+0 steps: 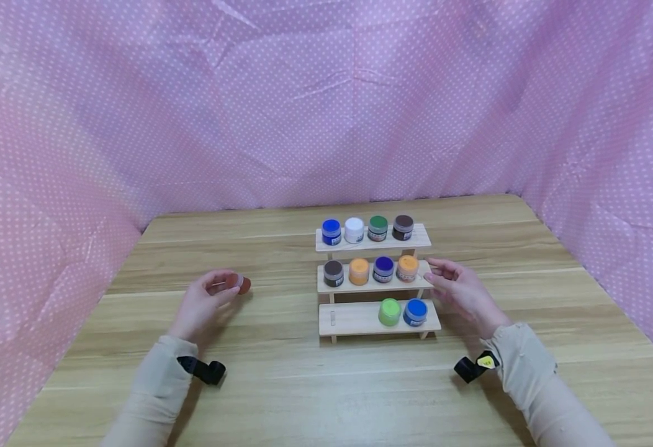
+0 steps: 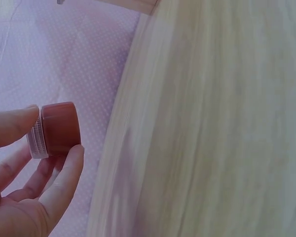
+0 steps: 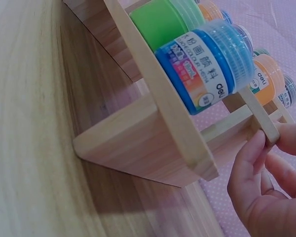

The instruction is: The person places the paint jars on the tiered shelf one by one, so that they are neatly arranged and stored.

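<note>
My left hand (image 1: 205, 301) holds a small reddish-brown paint jar (image 2: 61, 129) above the table, left of the rack. In the left wrist view the jar lies tilted on its side, its clear lid toward the thumb. A three-step wooden display rack (image 1: 353, 319) stands right of centre, bearing several paint jars. With thumb and fingertips, my right hand (image 1: 467, 297) pinches the right end of the middle step. Near that hand are an orange jar (image 1: 407, 268) on the middle step and a blue jar (image 3: 204, 66) on the lowest, beside a light green jar (image 1: 390, 312).
The top step carries a blue jar (image 1: 331, 232), a white jar (image 1: 354, 230), a dark green jar (image 1: 378, 228) and a dark brown jar (image 1: 403, 228). Pink dotted cloth (image 1: 326, 112) hangs behind and beside the wood-grain table (image 1: 282, 385).
</note>
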{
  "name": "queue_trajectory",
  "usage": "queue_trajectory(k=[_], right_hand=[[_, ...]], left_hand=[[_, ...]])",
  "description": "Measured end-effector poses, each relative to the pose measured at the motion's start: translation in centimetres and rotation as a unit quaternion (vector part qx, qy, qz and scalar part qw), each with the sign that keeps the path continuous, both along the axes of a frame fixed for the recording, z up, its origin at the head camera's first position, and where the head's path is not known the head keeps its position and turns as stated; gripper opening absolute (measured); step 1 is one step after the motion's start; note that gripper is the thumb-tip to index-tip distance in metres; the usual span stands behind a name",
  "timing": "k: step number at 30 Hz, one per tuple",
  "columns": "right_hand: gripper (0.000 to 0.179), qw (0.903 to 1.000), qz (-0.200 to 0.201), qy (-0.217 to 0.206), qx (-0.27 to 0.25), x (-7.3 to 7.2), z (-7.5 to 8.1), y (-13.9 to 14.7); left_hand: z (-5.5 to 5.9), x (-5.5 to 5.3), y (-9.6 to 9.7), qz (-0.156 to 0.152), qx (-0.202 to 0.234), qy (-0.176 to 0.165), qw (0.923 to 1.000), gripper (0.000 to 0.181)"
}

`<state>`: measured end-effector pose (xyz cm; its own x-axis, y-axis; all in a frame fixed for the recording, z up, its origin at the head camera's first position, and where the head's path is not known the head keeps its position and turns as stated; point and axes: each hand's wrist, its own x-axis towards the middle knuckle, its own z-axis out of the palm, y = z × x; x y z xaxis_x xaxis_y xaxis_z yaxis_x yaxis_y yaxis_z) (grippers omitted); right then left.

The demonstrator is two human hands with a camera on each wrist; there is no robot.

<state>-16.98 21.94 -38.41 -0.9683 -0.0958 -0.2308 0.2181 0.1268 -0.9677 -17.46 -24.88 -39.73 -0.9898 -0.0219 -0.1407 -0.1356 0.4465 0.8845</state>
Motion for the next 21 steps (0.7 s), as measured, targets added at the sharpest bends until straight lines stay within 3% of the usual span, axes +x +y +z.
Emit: queue_trajectory(k=[4, 11, 21], right_hand=[[0.059, 1.0000, 0.000, -0.004, -0.006, 0.0, 0.0, 0.1], [0.060, 1.0000, -0.001, -0.003, 0.004, 0.1, -0.2, 0.0], [0.061, 0.9999, 0.002, 0.001, -0.012, 0.1, -0.1, 0.0]], left_hand=[[0.3, 0.3, 0.3, -0.001, -0.005, 0.015, 0.9999, 0.048], [0.4, 0.8, 0.9, 0.009, 0.027, 0.016, 0.9995, 0.048], [0.8, 1.1, 1.6, -0.004, 0.027, 0.044, 0.9987, 0.047]])
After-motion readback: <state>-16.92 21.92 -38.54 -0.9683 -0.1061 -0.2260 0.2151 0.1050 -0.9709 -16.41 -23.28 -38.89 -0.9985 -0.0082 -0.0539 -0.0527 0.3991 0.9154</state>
